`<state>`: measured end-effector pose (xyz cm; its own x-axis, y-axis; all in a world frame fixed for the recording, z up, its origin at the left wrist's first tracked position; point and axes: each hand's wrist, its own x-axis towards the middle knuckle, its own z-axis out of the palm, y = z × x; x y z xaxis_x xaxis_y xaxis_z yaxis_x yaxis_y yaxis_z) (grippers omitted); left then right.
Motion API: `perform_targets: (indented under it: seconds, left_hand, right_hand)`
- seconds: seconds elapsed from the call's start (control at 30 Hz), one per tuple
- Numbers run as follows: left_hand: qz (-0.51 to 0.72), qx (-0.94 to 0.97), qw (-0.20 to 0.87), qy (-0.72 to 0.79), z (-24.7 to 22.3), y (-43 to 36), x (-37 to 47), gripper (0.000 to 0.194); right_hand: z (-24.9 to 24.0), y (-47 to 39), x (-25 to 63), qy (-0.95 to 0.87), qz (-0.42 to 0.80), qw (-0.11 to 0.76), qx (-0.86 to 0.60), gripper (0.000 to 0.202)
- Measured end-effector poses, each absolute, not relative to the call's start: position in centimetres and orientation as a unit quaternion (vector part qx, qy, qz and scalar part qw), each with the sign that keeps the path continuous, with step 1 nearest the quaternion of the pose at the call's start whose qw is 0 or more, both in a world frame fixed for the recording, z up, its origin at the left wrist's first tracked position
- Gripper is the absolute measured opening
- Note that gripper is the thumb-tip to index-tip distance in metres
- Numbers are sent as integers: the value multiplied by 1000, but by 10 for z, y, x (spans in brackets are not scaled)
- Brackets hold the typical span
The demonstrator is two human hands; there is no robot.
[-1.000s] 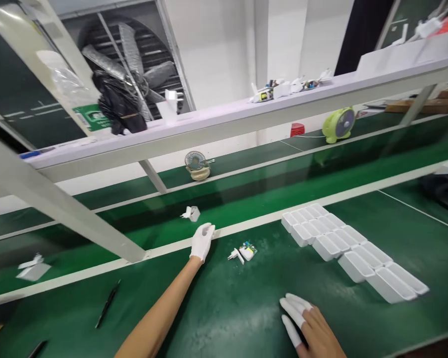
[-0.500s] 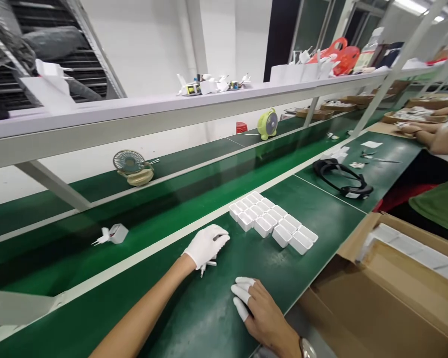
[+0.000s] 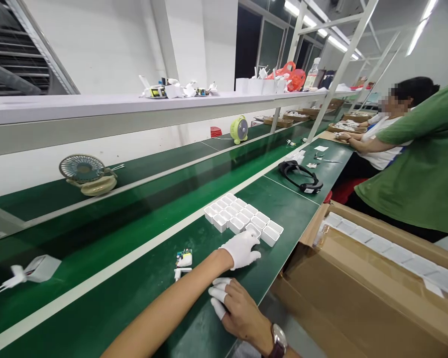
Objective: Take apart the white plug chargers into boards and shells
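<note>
My left hand (image 3: 242, 248), in a white glove, reaches to the near edge of a block of open white plastic cases (image 3: 237, 224). Its fingertips touch one of the front cases, with thumb and fingers apart. My right hand (image 3: 236, 307) wears white finger covers and rests near the front edge of the green bench (image 3: 194, 318), fingers spread and nothing visible in them. To the left of my left forearm lie a small circuit board (image 3: 184, 257) and a white plug part (image 3: 181, 272).
A cardboard box (image 3: 366, 278) with white cases stands at the right. A black strap-like headset (image 3: 300, 176) lies farther along the bench. Two small fans (image 3: 239, 130) stand beyond the green belt. A white adapter (image 3: 41, 268) lies at left. Two people sit at right.
My left hand has moved right to the white cases, uncovering the circuit board. My right hand stays near the bench edge. The view has turned right, bringing the two people into sight.
</note>
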<state>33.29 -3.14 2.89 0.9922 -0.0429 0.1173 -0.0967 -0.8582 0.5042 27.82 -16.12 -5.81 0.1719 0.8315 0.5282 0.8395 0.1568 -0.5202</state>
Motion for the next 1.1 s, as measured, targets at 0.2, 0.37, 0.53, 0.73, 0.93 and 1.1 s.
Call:
perform_targets:
  seconds: [0.2, 0.37, 0.53, 0.73, 0.93, 1.1]
  left_hand:
    - [88, 956, 279, 20, 43, -15, 276, 19]
    - [246, 922, 228, 192, 64, 30, 161, 17]
    - [285, 909, 73, 297, 31, 57, 48, 15]
    - [260, 914, 89, 298, 0, 30, 16, 12]
    - [342, 853, 72, 387, -10, 19, 23, 52]
    - [296, 811, 161, 478, -22, 19, 19, 90]
  right_hand:
    - [-61, -165, 280, -652, 6, 406, -641, 40]
    - [-57, -168, 290, -660, 57, 416, -623, 40]
    - [-44, -149, 304, -683, 50, 371, -627, 38]
    - [-27, -96, 305, -731, 0, 260, -631, 35]
    - [-18, -64, 286, -701, -10, 184, -689, 32]
    - [-24, -55, 276, -720, 24, 254, -645, 58]
